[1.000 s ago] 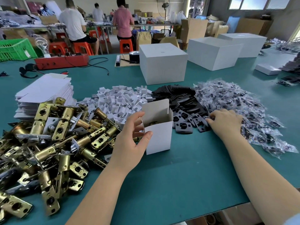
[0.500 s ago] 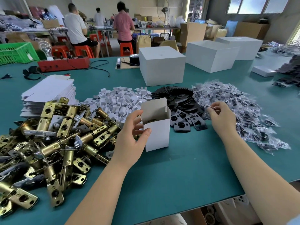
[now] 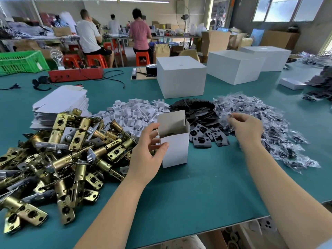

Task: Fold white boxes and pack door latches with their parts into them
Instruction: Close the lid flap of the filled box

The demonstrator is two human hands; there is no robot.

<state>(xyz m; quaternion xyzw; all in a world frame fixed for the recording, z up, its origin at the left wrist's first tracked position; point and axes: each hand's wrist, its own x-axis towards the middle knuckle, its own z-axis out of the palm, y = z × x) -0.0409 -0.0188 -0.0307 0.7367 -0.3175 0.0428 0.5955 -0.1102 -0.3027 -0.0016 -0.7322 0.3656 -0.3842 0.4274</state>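
**Box held open mid-table, bag pinched above the pile**

Teal table [image 3: 206,191], near edge running across the bottom. Brass door latches [image 3: 59,159] heaped by the left edge. Stack of flat white blanks [image 3: 61,101] behind them, toward the far left. Clear parts bags [image 3: 280,126] spread toward the right edge; white card inserts [image 3: 136,114] and black plates [image 3: 203,123] piled between. Small white box [image 3: 175,141] upright at mid-table, top flap raised, just beside the latches. Left hand [image 3: 145,159] gripping the box's left side, thumb on the front face, fingers curled at the opening. Right hand [image 3: 248,128] lifted over the bags, fingertips pinching one clear bag [image 3: 229,116].
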